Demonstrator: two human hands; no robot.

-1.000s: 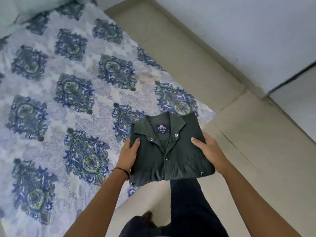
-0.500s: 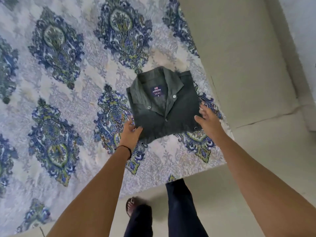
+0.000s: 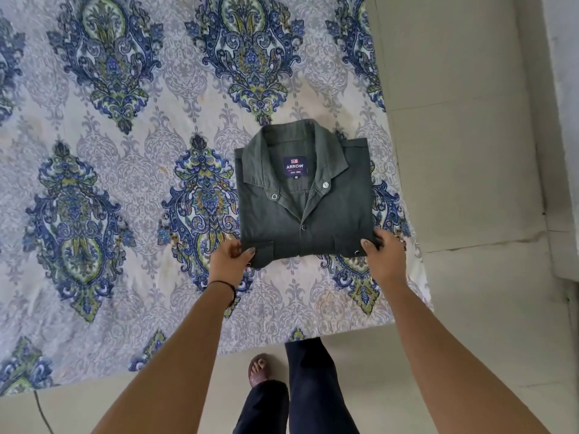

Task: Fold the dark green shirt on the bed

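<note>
**Friend:** From the head camera, where is the shirt?

**Me:** The dark green shirt point(image 3: 313, 220) lies flat on the bed point(image 3: 125, 183), folded into a neat rectangle. It is collar up, with its label point(image 3: 294, 166) showing. It sits close to the bed's right edge, a little in from the bed's near edge.

**Friend:** And your hands?

**Me:** Both are closed on it. My left hand point(image 3: 230, 261) pinches the shirt corner nearest the bed's near edge, thumb on top. My right hand point(image 3: 383, 256) grips the other near corner the same way, towards the bed's right edge.

**Friend:** What's the step?

**Me:** Setting it down, I'd say, and the folding looks nearly done. To do it well, I should slide my fingers out low and level from under both corners together. That way the layers don't drag towards the bed's near edge or fan open. Then a light press to flatten the fold.

**Friend:** What has changed from a moment ago?

**Me:** A second ago I held the shirt in the air, out past the bed's corner. Half a second ago it was coming down onto the bed at a slant. Now it rests square to the bed's edges, and my grip has moved from its sides to its near corners.
</note>
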